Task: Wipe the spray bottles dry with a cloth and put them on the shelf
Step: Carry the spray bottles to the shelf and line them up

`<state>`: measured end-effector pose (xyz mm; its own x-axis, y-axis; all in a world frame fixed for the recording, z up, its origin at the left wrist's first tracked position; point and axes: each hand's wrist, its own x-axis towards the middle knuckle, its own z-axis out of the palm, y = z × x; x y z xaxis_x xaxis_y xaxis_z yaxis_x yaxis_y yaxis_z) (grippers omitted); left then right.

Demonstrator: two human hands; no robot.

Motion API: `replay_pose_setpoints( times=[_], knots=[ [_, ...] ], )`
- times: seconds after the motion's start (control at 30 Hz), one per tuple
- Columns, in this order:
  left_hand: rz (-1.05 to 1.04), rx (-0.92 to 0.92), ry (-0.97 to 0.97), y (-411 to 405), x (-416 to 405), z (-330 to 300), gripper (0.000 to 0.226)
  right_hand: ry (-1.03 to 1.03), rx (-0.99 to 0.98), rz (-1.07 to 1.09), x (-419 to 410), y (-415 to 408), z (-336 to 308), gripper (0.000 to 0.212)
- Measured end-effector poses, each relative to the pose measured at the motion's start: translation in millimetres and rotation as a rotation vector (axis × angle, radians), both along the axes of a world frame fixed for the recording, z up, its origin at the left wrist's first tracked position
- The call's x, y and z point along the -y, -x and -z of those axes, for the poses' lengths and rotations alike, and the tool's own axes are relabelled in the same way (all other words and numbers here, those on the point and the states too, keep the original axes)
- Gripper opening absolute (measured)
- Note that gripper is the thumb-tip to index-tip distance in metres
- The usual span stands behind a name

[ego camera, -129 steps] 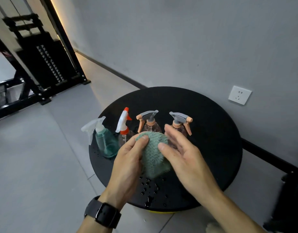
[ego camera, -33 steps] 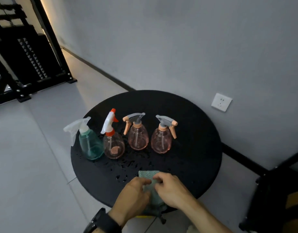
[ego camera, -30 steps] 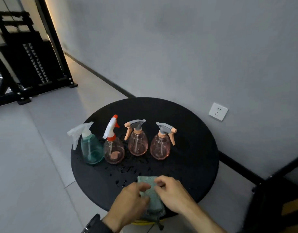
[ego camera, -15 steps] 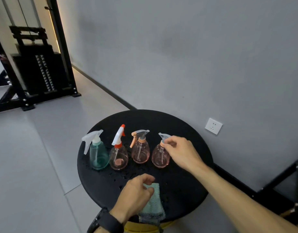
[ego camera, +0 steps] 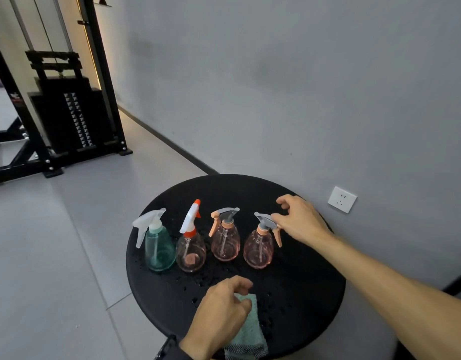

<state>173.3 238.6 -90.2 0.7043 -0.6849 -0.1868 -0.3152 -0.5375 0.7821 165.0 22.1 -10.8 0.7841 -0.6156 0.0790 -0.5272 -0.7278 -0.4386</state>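
Observation:
Four spray bottles stand in a row on the round black table (ego camera: pixel 315 281): a teal one (ego camera: pixel 156 253) at the left, a pink one with a white and red head (ego camera: pixel 191 253), a pink one (ego camera: pixel 225 242) with a grey head, and a matching pink one (ego camera: pixel 258 249) at the right. My right hand (ego camera: pixel 299 222) reaches in from the right; its fingertips touch the back of the rightmost bottle's grey head, and the thumb is lifted clear. My left hand (ego camera: pixel 219 315) grips the green cloth (ego camera: pixel 250 331) at the table's near edge.
Water drops (ego camera: pixel 198 279) lie on the table in front of the bottles. A white wall socket (ego camera: pixel 341 199) sits on the grey wall just behind the table. A black weight machine (ego camera: pixel 68 113) stands far left on the tiled floor.
My right hand left the cloth and reached to the rightmost pink bottle's head. My left hand stayed on the cloth. The view rose and pulled back.

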Motion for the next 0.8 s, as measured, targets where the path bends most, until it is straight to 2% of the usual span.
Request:
replay_pose_setpoints(
  times=[0.1, 0.23, 0.5, 0.8],
  knots=[
    [0.0, -0.012, 0.003, -1, 5, 2, 0.031, -0.025, -0.077, -0.023, 4, -4, 16, 0.054],
    [0.017, 0.011, -0.004, -1, 10, 3, 0.031, -0.07, -0.077, -0.012, 8, -10, 33, 0.053],
    [0.05, 0.025, -0.022, 1, 20, 9, 0.03, -0.085, 0.002, 0.008, 10, -17, 52, 0.025],
    [0.049, 0.024, -0.019, 1, 21, 12, 0.03, -0.066, 0.03, 0.008, 14, -18, 63, 0.021]
  ],
)
